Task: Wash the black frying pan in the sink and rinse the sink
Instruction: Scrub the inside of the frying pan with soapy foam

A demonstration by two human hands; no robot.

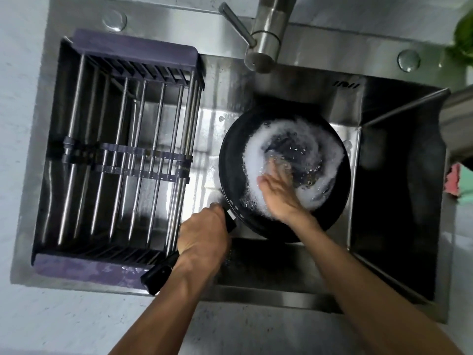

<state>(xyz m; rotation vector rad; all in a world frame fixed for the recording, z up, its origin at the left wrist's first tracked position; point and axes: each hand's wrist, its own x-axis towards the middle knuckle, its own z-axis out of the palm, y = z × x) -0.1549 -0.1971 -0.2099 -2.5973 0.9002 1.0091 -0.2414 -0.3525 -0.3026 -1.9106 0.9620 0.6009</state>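
Observation:
The black frying pan (231, 160) sits in the steel sink (394, 190), under the tap. White foam and water swirl over its inside. My left hand (203, 234) grips the pan's black handle (157, 274), which sticks out toward the sink's front left edge. My right hand (277, 190) lies inside the pan with straight fingers pressed into the foam; its fingertips are blurred under the water. I cannot tell whether it holds a cloth or sponge.
A steel tap (266, 39) with a lever stands above the pan. A purple-ended drying rack (122, 149) with metal bars spans the sink's left part. A pink and green cloth (458, 183) lies on the right counter. Green leaves (463, 34) show top right.

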